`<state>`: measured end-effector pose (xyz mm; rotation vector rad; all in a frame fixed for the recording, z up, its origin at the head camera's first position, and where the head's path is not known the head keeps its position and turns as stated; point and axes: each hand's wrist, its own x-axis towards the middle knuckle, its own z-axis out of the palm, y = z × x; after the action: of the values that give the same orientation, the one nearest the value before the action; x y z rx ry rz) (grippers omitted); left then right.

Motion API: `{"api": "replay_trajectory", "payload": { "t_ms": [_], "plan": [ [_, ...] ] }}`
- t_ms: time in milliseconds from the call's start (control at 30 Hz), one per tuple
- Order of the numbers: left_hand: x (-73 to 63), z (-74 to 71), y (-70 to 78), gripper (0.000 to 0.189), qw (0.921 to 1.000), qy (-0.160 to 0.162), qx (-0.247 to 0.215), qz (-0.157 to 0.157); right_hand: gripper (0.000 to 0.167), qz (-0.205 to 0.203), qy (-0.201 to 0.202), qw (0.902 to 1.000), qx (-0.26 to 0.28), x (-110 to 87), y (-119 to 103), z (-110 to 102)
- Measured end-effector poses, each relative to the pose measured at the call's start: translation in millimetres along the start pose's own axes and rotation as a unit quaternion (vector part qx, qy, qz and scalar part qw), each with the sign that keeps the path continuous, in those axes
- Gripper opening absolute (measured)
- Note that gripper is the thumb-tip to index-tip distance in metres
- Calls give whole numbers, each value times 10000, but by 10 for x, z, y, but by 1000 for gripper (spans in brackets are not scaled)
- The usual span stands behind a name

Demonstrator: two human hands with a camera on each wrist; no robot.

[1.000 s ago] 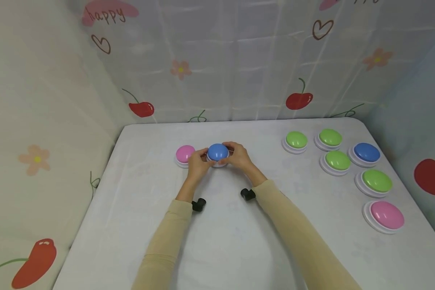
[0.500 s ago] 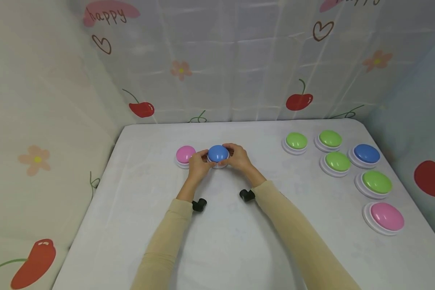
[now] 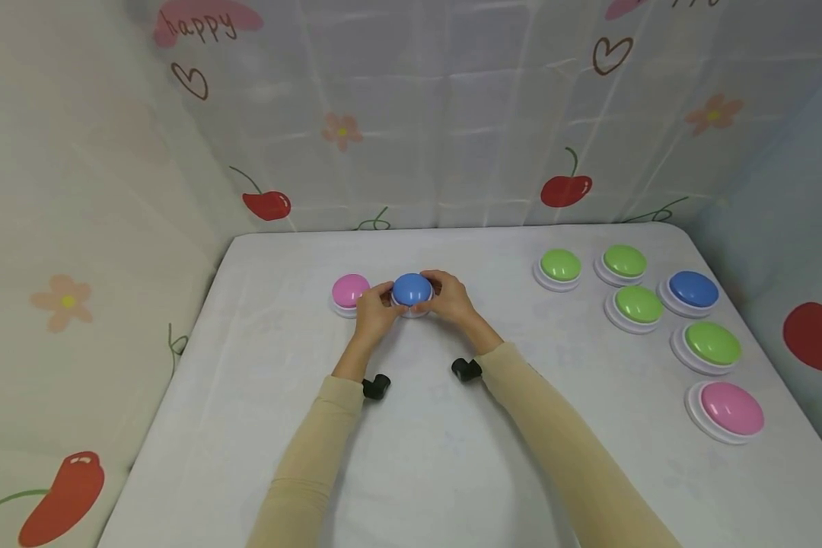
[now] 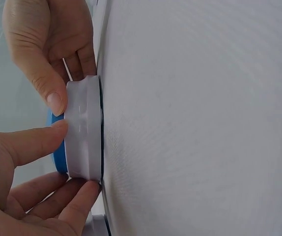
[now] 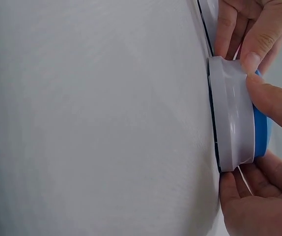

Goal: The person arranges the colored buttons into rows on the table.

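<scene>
A blue push button [image 3: 412,289] with a white round base [image 4: 83,130] sits on the white table, held between both hands. My left hand [image 3: 374,310] grips its left side, thumb at the near edge of the base and fingers curled along the side. From the right, my right hand [image 3: 450,297] grips it the same way, and the two thumbs nearly meet in front. In the right wrist view the blue dome [image 5: 261,132] faces away from the table and the base lies flat against the cloth. Just left of my left hand stands a pink push button [image 3: 350,292].
On the right side of the table [image 3: 445,457] stand several green buttons [image 3: 560,265], a second blue button [image 3: 693,289] and a second pink button [image 3: 731,408]. A printed curtain [image 3: 438,152] rises behind the far edge. Black wrist cameras [image 3: 377,387] sit under both sleeves.
</scene>
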<state>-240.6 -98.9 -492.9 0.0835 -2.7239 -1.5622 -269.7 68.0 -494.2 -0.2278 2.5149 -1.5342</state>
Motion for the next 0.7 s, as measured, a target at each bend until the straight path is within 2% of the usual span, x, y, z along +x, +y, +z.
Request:
{"api": "replay_trajectory", "payload": {
  "t_ms": [500,700],
  "plan": [
    [-16,-10,11,58,9999,-87,-58,-49,77,-96,-18,9999,69,-15,15,0],
    [-71,-29,79,60,9998,63,132,-120,84,-58,1,10000,28,-58,-6,-61]
  ]
}}
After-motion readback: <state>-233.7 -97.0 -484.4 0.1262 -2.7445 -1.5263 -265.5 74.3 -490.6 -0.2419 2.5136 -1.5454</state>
